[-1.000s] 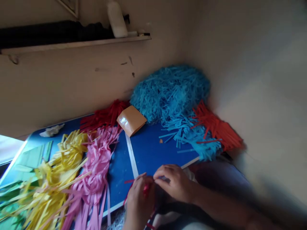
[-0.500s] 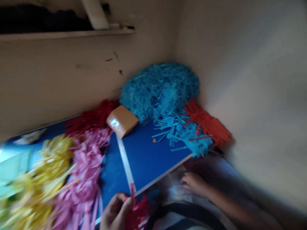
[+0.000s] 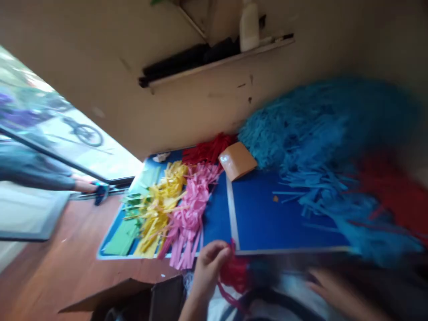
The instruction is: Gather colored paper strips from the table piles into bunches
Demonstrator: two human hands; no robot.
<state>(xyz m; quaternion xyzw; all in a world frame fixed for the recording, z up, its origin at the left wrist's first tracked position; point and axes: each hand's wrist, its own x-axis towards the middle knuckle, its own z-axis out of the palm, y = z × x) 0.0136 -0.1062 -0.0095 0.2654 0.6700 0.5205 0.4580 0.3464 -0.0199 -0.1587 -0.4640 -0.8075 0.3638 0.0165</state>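
Note:
My left hand (image 3: 209, 267) is closed on a bunch of red paper strips (image 3: 236, 272) just below the front edge of the blue board (image 3: 264, 223). My right hand (image 3: 329, 290) is low at the right, blurred by motion, and its fingers cannot be made out. On the board lie pink strips (image 3: 190, 209), yellow strips (image 3: 160, 205), green paper (image 3: 125, 229), dark red strips (image 3: 207, 151) and a tan packet (image 3: 237, 160).
A big heap of blue shredded paper (image 3: 317, 133) fills the back right corner, with red strips (image 3: 394, 191) beside it. A shelf (image 3: 217, 60) with a white bottle (image 3: 249, 24) hangs on the wall. Cardboard box (image 3: 133, 296) at lower left. Another person's sleeve (image 3: 36, 171) at the doorway.
The camera has swung left, bringing the doorway and floor into view. My two hands came apart; the left kept the red strips and the right dropped low to the right.

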